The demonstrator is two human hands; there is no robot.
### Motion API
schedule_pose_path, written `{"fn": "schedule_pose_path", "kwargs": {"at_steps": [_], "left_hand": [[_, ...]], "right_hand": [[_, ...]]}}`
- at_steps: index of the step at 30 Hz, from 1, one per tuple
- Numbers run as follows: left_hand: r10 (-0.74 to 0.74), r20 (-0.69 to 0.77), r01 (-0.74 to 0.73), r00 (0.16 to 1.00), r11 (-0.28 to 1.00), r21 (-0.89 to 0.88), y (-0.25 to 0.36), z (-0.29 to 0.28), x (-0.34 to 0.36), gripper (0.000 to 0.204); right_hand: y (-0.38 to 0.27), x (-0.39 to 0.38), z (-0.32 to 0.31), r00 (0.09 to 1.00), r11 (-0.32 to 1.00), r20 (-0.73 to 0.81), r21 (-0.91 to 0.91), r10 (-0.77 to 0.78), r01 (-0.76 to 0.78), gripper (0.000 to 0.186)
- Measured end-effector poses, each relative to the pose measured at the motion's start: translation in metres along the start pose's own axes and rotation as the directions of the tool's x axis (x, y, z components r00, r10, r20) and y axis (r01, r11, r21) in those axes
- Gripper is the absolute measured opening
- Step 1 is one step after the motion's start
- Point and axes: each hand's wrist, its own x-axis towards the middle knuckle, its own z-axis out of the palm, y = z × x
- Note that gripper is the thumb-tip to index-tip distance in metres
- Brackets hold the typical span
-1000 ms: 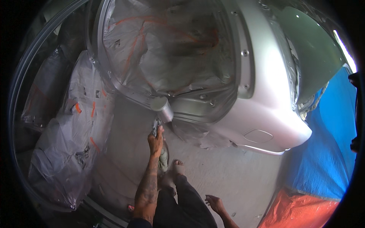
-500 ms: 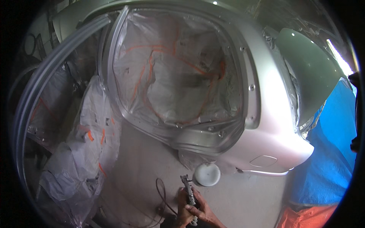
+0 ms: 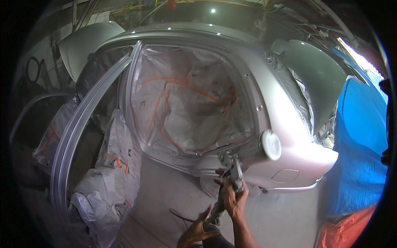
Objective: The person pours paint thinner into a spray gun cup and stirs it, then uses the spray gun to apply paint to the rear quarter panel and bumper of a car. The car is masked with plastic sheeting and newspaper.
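Observation:
A spray gun (image 3: 235, 175) with a pale round paint cup (image 3: 271, 145) on its side is raised in front of the silver car body (image 3: 304, 111). My right hand (image 3: 236, 200) is wrapped round the gun just below its head. Lower down, my left hand (image 3: 196, 232) closes about the bottom end of the handle; some of its fingers are hidden. A thin dark hose (image 3: 180, 215) curves beside my left hand. Behind the gun, the rear door opening is covered by plastic masking film (image 3: 186, 111) with orange tape.
An open door frame (image 3: 66, 153) stands at the left, with wrapped sheeting (image 3: 101, 194) beside it. A raised green-grey panel (image 3: 316, 78) is at the car's rear. Blue sheeting (image 3: 359, 149) and orange-red sheeting (image 3: 347, 229) hang at the right. Grey floor (image 3: 165, 194) lies below.
Both hands have lifted the spray gun up and to the right, and its cup now overlaps the car's side. My hands are farther apart along the gun. The view has tilted upward.

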Motion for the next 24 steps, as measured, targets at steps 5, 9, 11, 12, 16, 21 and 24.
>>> {"fn": "schedule_pose_path", "kwargs": {"at_steps": [5, 9, 11, 12, 16, 21, 24], "left_hand": [[-0.365, -0.409, 0.349, 0.836, 0.930, -0.118, -0.159, 0.029, -0.073, 0.038], [-0.367, -0.479, 0.557, 0.798, 0.752, 0.352, -0.289, -0.020, -0.170, 0.027], [-0.577, -0.095, 0.545, 0.811, 0.687, 0.480, -0.331, -0.070, -0.201, 0.049], [-0.578, -0.423, 0.716, 0.698, 0.584, 0.382, -0.330, -0.045, -0.239, 0.041], [-0.550, -0.601, 0.752, 0.580, 0.645, 0.136, -0.316, -0.023, -0.262, 0.028], [-0.671, -0.531, 0.665, 0.518, 0.706, -0.243, -0.256, -0.017, -0.236, 0.032], [-0.786, -0.428, 0.730, 0.446, 0.596, -0.334, -0.230, -0.022, -0.219, 0.033]], "right_hand": [[-0.024, 0.061, 0.024, 0.973, 0.998, -0.224, -0.012, -0.057, 0.055, 0.017], [0.004, 0.119, 0.039, 0.840, 0.924, -0.388, -0.212, -0.379, 0.319, 0.014], [0.027, 0.147, 0.044, 0.753, 0.887, -0.470, -0.264, -0.461, 0.378, 0.013], [0.039, 0.157, 0.045, 0.736, 0.881, -0.487, -0.309, -0.470, 0.358, 0.013], [0.087, 0.178, 0.055, 0.654, 0.867, -0.574, -0.389, -0.493, 0.311, 0.017], [0.130, 0.186, 0.064, 0.625, 0.899, -0.656, -0.387, -0.424, 0.204, 0.036], [0.148, 0.201, 0.068, 0.525, 0.893, -0.724, -0.402, -0.447, 0.204, 0.039]]}}
